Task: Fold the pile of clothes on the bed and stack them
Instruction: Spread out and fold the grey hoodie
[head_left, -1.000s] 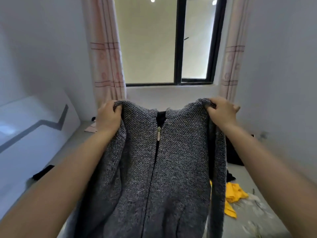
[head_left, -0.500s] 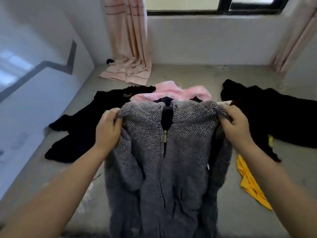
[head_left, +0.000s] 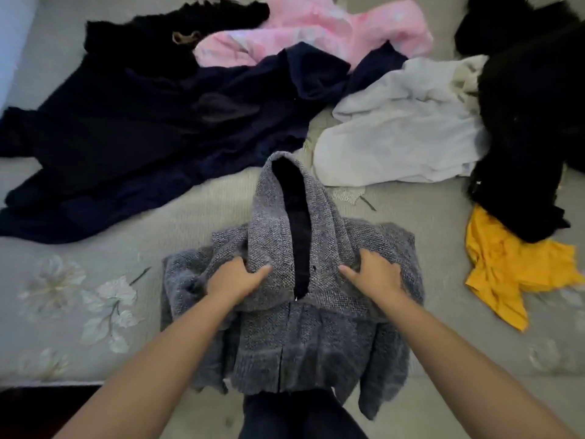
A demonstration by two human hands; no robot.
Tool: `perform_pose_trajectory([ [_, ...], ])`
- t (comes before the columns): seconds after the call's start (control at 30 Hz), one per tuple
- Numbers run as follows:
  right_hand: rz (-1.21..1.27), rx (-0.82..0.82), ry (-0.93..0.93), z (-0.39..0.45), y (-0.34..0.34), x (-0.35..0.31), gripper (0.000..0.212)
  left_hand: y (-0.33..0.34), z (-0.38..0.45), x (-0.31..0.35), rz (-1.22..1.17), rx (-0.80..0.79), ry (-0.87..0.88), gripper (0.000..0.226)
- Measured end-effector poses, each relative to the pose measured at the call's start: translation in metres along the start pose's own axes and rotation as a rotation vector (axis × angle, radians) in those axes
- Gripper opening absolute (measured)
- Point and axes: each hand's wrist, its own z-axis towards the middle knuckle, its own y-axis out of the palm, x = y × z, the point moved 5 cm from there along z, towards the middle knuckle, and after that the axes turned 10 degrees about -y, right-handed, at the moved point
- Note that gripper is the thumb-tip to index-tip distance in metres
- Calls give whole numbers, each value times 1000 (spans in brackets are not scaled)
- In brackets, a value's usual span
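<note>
We look down on a bed (head_left: 196, 217) covered with a pale grey-green sheet printed with white flowers, which fills almost the whole frame. Across the upper left sprawls the largest garment, a dark navy piece (head_left: 136, 128) lying loose and wrinkled. At the upper right edge a fluffy black garment (head_left: 525, 122) runs down the side of the frame. Between these two, right of centre, lies a crumpled white garment (head_left: 402, 128), its right edge touching the black one. At the top centre is a pink garment (head_left: 316, 30), partly under the navy cloth.

In the lower centre, at the near edge of the bed, lies the grey knitted hooded cardigan (head_left: 300, 337), front up, its zip running down the middle and its hood, lined in black, pointing toward the top of the frame. At right, just below the black garment, lies a yellow garment (head_left: 512, 267).

Our left hand (head_left: 235, 278) grips the knit at the left base of the hood, fingers curled into the fabric. Our right hand (head_left: 373, 274) grips the right base the same way. The two hands are apart, one on each side of the zip.
</note>
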Motion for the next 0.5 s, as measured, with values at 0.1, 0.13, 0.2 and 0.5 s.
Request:
perform_pose_trajectory([
  [0.1,39,93,-26,20,-7,-13,61,-13,8,14,-168,169,37,49],
  [0.13,63,84,-16,28,-6,-17,61,-15,11,19,-187,176,40,49],
  [0.2,147,40,57,46,-3,-22,57,-15,22,25,-187,162,24,51],
  [0.5,370,412,-68,56,-81,-39,21,-78,21,51,-567,281,300,30],
])
